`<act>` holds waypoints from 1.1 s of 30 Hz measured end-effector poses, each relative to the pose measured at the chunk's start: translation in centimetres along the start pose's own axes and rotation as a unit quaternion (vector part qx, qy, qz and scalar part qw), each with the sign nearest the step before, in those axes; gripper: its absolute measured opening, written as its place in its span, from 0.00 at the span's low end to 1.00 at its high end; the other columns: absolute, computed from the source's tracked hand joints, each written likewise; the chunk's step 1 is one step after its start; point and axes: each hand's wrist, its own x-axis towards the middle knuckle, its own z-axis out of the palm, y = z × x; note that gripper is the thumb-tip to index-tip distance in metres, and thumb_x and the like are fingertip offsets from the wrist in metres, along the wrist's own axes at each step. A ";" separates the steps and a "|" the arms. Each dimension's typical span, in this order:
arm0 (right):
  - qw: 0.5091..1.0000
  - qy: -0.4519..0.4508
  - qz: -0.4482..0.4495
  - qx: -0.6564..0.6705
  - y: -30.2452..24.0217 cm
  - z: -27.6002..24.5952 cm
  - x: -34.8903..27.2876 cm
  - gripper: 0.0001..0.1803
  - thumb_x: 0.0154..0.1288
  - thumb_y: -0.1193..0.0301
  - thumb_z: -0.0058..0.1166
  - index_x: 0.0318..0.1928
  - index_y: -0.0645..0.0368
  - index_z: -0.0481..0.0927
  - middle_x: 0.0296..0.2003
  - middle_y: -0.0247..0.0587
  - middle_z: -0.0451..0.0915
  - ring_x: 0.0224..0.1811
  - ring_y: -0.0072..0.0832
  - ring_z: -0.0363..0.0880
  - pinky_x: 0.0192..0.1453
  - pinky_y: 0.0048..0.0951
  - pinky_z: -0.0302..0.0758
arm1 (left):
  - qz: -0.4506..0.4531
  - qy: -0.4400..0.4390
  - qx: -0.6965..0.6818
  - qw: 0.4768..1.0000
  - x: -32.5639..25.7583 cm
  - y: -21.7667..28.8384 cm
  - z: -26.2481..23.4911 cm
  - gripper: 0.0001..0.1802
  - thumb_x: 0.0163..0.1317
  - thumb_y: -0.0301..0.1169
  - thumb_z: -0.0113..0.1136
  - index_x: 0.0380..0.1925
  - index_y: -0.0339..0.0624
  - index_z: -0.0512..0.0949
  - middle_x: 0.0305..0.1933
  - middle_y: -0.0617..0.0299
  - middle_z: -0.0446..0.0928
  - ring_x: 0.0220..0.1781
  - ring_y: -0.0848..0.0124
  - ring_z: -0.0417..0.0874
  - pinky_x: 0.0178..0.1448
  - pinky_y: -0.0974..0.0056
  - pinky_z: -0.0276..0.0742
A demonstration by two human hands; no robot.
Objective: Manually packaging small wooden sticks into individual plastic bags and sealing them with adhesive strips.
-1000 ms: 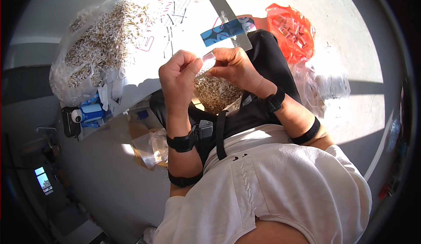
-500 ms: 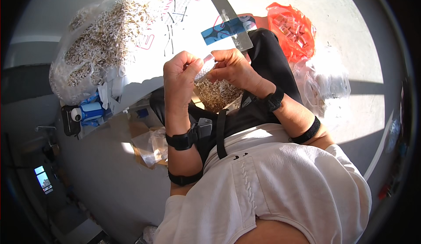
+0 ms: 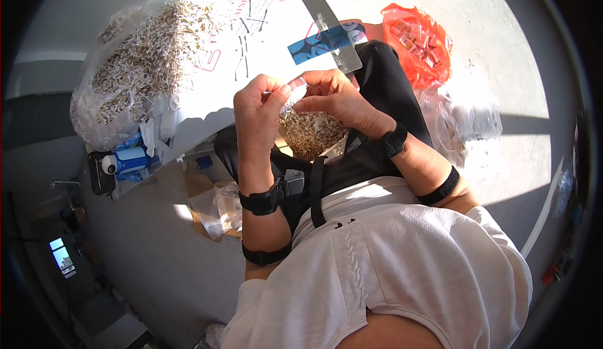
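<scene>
White, pellet-like filling shows in one small packet (image 3: 293,101) just short of the centre's twelve o'clock, pinched between thumb and fingertips of the left hand (image 3: 256,101) and the right hand (image 3: 339,98), both nearly closed. A slackened pinch could drop it into the shredded paper (image 3: 314,137) below. Counted: two hands, one packet, one clear sack (image 3: 94,132) at ten, one red bag (image 3: 419,78) between one and two, one blue bottle (image 3: 132,161) at nine.

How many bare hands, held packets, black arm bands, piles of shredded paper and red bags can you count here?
Bare hands (left hand, right hand): 2
Small white packet: 1
Black arm bands: 4
Piles of shredded paper: 2
Red bag: 1
Total: 10
</scene>
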 end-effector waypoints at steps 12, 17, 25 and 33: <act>1.000 -0.008 -0.020 -0.006 -0.6 0.1 -0.3 0.15 0.60 0.82 0.56 0.48 0.63 0.78 0.35 0.30 0.82 0.37 0.13 0.78 0.43 0.16 0.75 | 0.029 0.006 -0.050 0.998 -0.1 0.2 0.3 0.07 0.57 0.21 0.60 0.23 0.35 0.74 0.29 0.66 0.75 0.33 0.80 0.70 0.42 0.75 0.65; 0.998 0.001 -0.030 0.048 0.4 -0.2 0.1 0.15 0.59 0.82 0.56 0.48 0.64 0.78 0.43 0.33 0.80 0.45 0.17 0.78 0.52 0.20 0.74 | 0.020 0.000 -0.077 0.997 -0.1 0.0 0.3 0.06 0.57 0.22 0.61 0.24 0.35 0.75 0.33 0.63 0.77 0.36 0.77 0.72 0.44 0.73 0.66; 0.990 0.007 -0.071 0.123 -0.1 -0.7 0.1 0.13 0.57 0.81 0.59 0.45 0.64 0.80 0.49 0.38 0.78 0.51 0.23 0.76 0.58 0.27 0.72 | 0.193 0.003 0.115 0.974 -0.5 0.8 0.5 0.14 0.46 0.22 0.69 0.35 0.40 0.80 0.43 0.59 0.77 0.48 0.63 0.76 0.53 0.62 0.72; 0.982 0.057 -0.048 0.173 -0.6 -0.7 0.1 0.16 0.69 0.63 0.52 0.49 0.61 0.79 0.47 0.38 0.79 0.45 0.24 0.79 0.50 0.29 0.77 | 0.339 0.088 0.309 0.884 -0.5 0.1 0.5 0.18 0.41 0.24 0.71 0.37 0.49 0.82 0.50 0.61 0.76 0.53 0.58 0.74 0.56 0.57 0.71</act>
